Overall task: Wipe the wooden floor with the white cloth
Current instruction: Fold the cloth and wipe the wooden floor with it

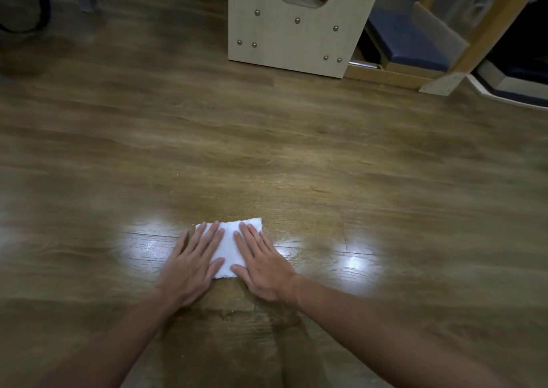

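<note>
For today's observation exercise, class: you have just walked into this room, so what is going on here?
A person is down at floor level, wiping the wooden floor with a white cloth. The left hand and the right hand lie flat on the cloth side by side, fingers straight, pressing it onto the boards. A pale wooden panel studded with metal bolts stands further ahead. Bright light reflections show on the floor on either side of the hands.

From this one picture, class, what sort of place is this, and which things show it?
Probably a room in a home: a wooden floor, a pale wooden furniture panel with metal studs, and blue cushions on a low wooden frame.
</note>
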